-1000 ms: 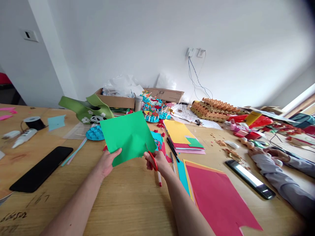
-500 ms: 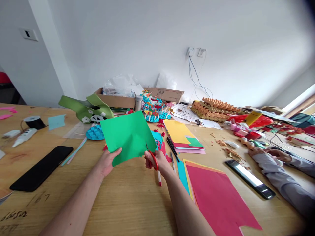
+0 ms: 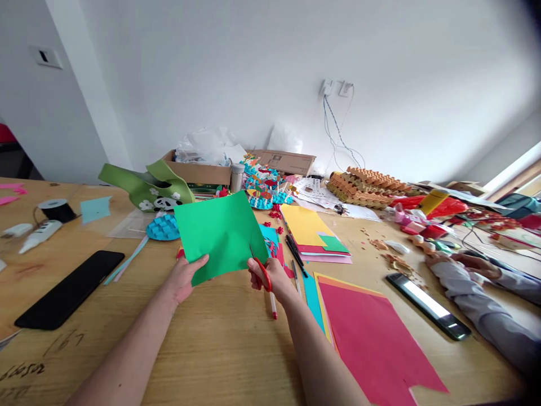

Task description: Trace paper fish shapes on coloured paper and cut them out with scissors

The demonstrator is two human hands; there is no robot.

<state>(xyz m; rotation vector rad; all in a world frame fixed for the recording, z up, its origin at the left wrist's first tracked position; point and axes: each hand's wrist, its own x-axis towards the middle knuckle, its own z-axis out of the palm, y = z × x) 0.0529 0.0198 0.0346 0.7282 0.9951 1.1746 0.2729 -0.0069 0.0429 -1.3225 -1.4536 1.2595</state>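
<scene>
Well, left hand (image 3: 182, 278): gripping the low edge of a green paper sheet (image 3: 222, 237).
Right hand (image 3: 273, 279): clenched on red scissors (image 3: 262, 275), blades at that paper's edge (thin blades, hard to see).
Paper spot: up in the air, over the middle of the wooden table (image 3: 220, 344).
Nearby: a red sheet (image 3: 372, 344), flat by the table's front edge.

Phone (image 3: 428, 305) on table (image 3: 220, 349), right of hands (image 3: 273, 280); cardboard box (image 3: 198, 176) behind.
</scene>
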